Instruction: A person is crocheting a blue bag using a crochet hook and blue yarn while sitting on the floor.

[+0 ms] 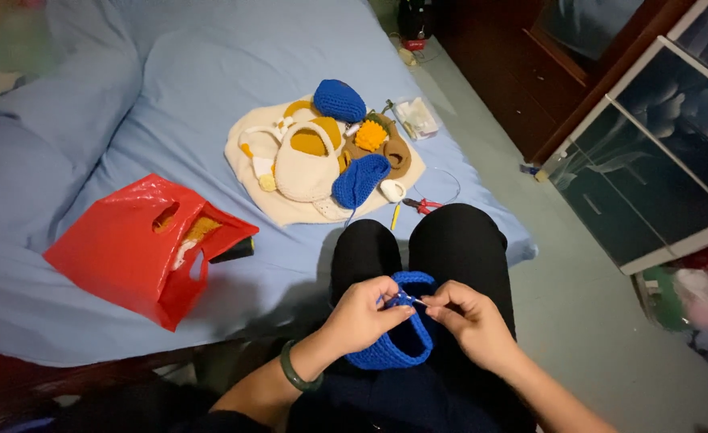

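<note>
- Blue crocheted piece (398, 341): a small open-topped pouch of royal-blue yarn, resting on the person's lap between the two hands; its opening faces up and away from the body, and its long axis runs roughly along the thighs, from the rim near the knees back to the rounded bottom near the body.
- Red plastic bag (133, 248): lies on the bed (169, 88) at far left, well apart from the hands, its handle cut-out upward and yellow contents showing at the mouth.
- Left hand (364, 314): closed in a pinch on the near-left part of the pouch rim, thumb and fingers gripping the fabric; a dark green bangle (296, 370) sits on the wrist.
- Cream cloth (290, 204): spread on the bed ahead of the knees, carrying finished crochet items, namely a cream bag with yellow lining (306, 164), a blue rounded cap (339, 100), an orange flower on a brown piece (372, 136) and a second blue pouch (360, 180).
- Crochet hook (412, 301): a thin metal shaft, held nearly level across the pouch rim, tip pointing toward the left hand.
- Red-handled pliers (422, 206): on the bed just beyond the right knee, beside the cloth.
- Right hand (470, 317): fingers curled around the hook's handle end, touching the right side of the rim; both hands lie equally close to the pouch, meeting at its upper edge.
- Glass-fronted cabinet (659, 152): stands on the floor at far right.
</note>
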